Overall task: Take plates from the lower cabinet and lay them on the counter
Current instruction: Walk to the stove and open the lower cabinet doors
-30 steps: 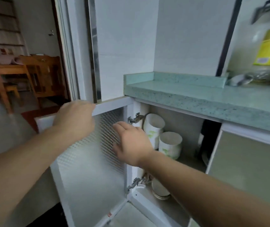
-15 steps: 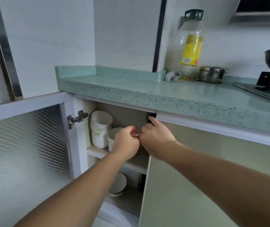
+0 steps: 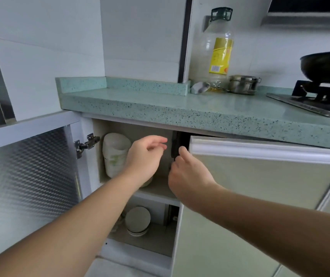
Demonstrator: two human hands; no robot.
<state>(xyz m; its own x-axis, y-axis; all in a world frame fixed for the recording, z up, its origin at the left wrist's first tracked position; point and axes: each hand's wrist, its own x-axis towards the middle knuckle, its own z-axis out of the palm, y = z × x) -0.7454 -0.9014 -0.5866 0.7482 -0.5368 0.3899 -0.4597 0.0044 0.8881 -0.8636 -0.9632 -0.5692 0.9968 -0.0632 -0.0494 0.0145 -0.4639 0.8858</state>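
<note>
We reach with both bare hands into the open lower cabinet (image 3: pixel 134 176), and we judge that we are opening it wider to get to the plates. Our left hand (image 3: pixel 144 158) hangs empty in front of the upper shelf, its fingers (image 3: pixel 158 139) loosely curled and grasping nothing. Our right hand (image 3: pixel 188 174) is at the left edge of the pale green right cabinet door (image 3: pixel 260 176), which stands a little ajar; its fingertips go behind that edge, so we cannot tell if they grip it. The stack of round white plates (image 3: pixel 137 220) lies on the bottom shelf, well below both sets of fingers, partly cut off by the left forearm. Just left of the left fingers stands a tall stack of white bowls with green print (image 3: pixel 114 154); a second pile behind the left wrist is mostly hidden. The speckled green stone counter (image 3: pixel 160 108) above the fingers is bare on this side.
</note>
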